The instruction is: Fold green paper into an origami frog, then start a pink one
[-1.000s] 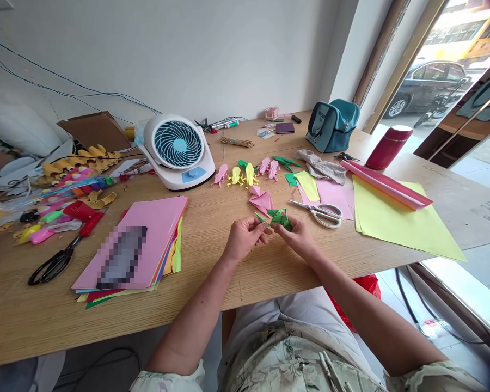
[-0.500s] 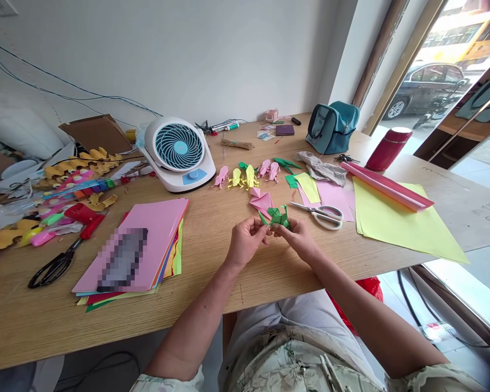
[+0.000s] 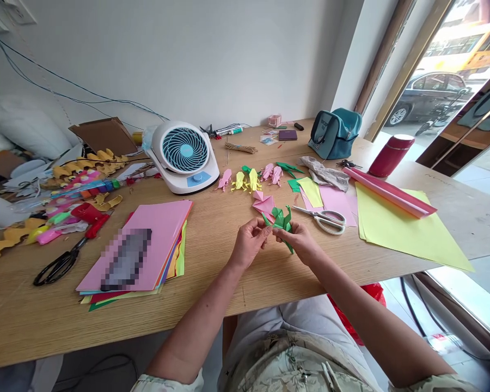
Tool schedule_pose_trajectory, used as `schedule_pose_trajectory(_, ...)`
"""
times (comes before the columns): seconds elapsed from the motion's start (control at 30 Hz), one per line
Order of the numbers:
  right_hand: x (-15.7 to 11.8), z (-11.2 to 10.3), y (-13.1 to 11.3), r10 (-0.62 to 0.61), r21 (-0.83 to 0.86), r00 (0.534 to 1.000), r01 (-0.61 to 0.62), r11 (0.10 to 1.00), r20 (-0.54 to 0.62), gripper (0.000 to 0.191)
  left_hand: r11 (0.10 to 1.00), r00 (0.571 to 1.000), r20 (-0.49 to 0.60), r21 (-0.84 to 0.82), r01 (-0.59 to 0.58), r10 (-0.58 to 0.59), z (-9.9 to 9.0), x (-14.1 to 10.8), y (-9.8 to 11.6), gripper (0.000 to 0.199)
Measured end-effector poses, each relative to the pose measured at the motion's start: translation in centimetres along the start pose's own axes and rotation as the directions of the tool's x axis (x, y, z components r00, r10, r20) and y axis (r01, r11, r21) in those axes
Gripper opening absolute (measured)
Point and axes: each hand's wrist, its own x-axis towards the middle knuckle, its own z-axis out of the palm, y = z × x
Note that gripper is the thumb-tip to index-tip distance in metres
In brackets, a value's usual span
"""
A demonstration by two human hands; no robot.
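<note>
Your left hand (image 3: 249, 242) is closed in a pinch, thumb against fingers, on the left part of a green origami figure (image 3: 281, 219). Your right hand (image 3: 301, 242) grips the same figure from its right side, and a narrow green point hangs below those fingers. The figure is held above the wooden table (image 3: 212, 283), near its front edge.

Just beyond your hands lies a pink folded paper (image 3: 263, 203), with white-handled scissors (image 3: 330, 222) to the right. Farther back you have 2 yellow origami figures (image 3: 253, 181) between pink origami figures (image 3: 225, 178): 1 on the left, 2 on the right. A white fan (image 3: 185, 152) stands to their left. Nearer you on the left, a pixelated object (image 3: 127, 258) rests on a stack of colored paper (image 3: 163, 223); yellow sheets (image 3: 408, 234) lie at the right.
</note>
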Motion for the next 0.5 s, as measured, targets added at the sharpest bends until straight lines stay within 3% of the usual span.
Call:
schedule_pose_trajectory(0.13, 0.0, 0.0, -0.1, 0.024, 0.005, 1.0, -0.024, 1.0, -0.005, 0.05, 0.998, 0.996, -0.069, -0.034, 0.053, -0.056, -0.3, 0.3, -0.2, 0.041)
schedule_pose_trajectory(0.4, -0.2, -0.5, -0.7, 0.056, -0.003, 0.998, -0.056, 0.998, 0.041, 0.047, 0.994, 0.994, 0.079, -0.073, 0.079, -0.074, -0.7, 0.3, 0.7, 0.04)
schedule_pose_trajectory(0.5, -0.3, -0.3, -0.7, 0.044, 0.005, 0.999, -0.044, 0.999, 0.03, 0.048, 0.994, 0.994, 0.076, -0.079, 0.08, -0.074, -0.8, 0.3, 0.8, 0.038)
